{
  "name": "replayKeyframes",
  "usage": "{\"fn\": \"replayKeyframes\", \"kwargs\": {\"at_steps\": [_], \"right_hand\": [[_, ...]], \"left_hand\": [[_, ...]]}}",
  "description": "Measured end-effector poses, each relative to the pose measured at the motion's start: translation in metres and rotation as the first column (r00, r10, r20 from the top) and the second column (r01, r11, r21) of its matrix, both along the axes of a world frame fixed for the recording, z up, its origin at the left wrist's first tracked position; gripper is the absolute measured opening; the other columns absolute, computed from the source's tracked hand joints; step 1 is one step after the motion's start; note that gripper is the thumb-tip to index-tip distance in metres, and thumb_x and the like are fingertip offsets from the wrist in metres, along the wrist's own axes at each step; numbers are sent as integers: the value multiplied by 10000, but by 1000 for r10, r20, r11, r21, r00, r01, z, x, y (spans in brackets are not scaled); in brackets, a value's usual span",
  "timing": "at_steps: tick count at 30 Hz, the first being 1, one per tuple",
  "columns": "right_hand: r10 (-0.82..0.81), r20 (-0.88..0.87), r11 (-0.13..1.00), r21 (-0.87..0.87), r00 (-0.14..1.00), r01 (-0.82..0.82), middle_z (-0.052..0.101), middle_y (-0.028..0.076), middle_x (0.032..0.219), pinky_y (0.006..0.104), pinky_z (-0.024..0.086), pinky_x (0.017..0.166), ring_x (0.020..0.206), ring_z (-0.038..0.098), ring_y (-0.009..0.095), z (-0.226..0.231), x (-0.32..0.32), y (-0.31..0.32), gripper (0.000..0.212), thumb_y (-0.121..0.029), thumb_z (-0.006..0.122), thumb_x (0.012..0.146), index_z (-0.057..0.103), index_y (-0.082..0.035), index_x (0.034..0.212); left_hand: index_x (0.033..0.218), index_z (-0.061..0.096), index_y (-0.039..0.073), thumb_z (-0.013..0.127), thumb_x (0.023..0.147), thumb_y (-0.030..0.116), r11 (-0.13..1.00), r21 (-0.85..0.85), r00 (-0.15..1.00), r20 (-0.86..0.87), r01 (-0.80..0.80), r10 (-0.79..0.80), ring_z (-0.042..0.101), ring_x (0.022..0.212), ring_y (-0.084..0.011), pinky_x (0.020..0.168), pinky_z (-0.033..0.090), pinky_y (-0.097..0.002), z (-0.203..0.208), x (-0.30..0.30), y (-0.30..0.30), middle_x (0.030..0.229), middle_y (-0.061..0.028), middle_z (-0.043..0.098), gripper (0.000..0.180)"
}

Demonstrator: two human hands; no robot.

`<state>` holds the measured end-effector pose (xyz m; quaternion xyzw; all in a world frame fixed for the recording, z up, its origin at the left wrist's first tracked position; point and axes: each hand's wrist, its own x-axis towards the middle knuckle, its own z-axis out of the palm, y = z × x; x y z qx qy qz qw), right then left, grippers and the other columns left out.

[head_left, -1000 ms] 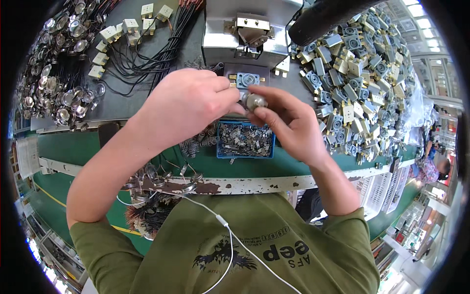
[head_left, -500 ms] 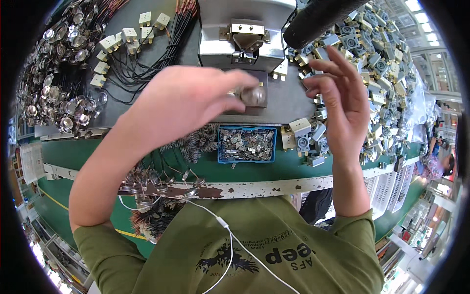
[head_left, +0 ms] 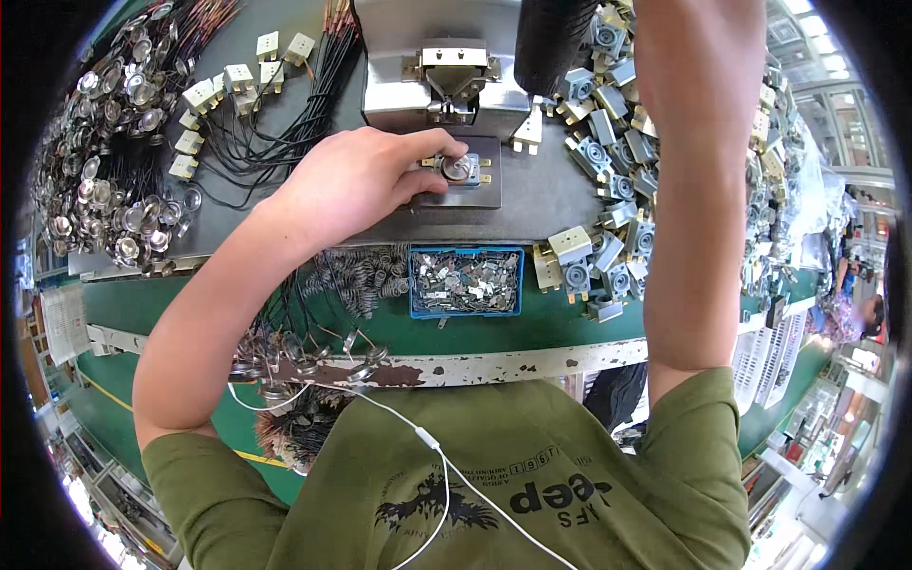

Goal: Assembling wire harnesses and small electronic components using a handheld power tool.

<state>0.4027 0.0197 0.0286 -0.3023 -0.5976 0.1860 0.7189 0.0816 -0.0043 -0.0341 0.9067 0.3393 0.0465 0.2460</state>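
Observation:
My left hand (head_left: 372,169) pinches thumb and forefinger about a small round silver metal part (head_left: 460,167). That part sits in a grey block with brass tabs (head_left: 474,174), on a dark square metal plate (head_left: 473,198). Right behind the plate stands a steel machine (head_left: 399,90) with a metal clamp-like head (head_left: 454,78). A thick black cylinder (head_left: 551,47) slants down beside it. My right forearm (head_left: 698,218) reaches far forward over the right-hand heap, and the hand lies beyond the upper edge, out of sight.
Grey blocks with round recesses (head_left: 617,157) are heaped at right. Silver round caps on black wires (head_left: 119,171) crowd the left, with cream blocks (head_left: 240,78) beside black cables (head_left: 321,100). A blue tray (head_left: 412,294) of small metal pieces sits near springs (head_left: 356,280).
My right hand has gone forward from above the heap and out of view. My left hand has moved slightly left and now steadies the round part on the block. The black cylinder has shifted left.

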Motion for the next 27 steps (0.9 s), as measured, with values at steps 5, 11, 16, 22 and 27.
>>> {"fn": "replayKeyframes", "kwargs": {"at_steps": [5,11,16,22,27], "right_hand": [[19,-22,999,-40,1000,-20,624,219,1101,356,561,749,889,672,263,-3,-31,2,456,-80,648,957,462,34,1357],[10,-4,997,-81,1000,-10,649,161,984,311,552,674,782,672,215,21,7,-28,463,-87,740,901,511,22,1288],[60,-4,994,-94,998,-60,670,113,886,273,545,611,692,673,176,27,-73,-40,472,-92,817,855,552,13,1231],[-225,-110,956,-215,968,198,673,59,718,242,509,490,531,634,122,38,-163,-41,290,-79,860,846,644,-7,1025],[-163,-80,968,-204,983,144,685,56,755,249,513,501,551,642,128,33,-169,-44,205,-35,822,873,648,6,972]], "left_hand": [[1266,632,197,658,971,335,999,-31,999,-11,-39,39,714,855,-357,734,556,-487,-7,-6,-1,936,-122,745,326],[1277,622,202,641,982,336,1000,-6,1000,0,0,0,716,866,-357,726,555,-485,-5,-6,0,937,-124,748,325],[1273,615,203,628,988,347,998,66,999,-31,-17,19,720,866,-354,715,556,-481,-14,-9,-3,921,-121,748,319],[1311,591,220,641,987,315,999,37,998,-69,2,0,719,879,-344,733,565,-461,-12,-6,-3,951,-116,746,341],[1326,569,234,631,994,322,1000,22,995,-101,0,3,719,882,-344,732,568,-465,-9,-5,-3,952,-115,742,349]]}}
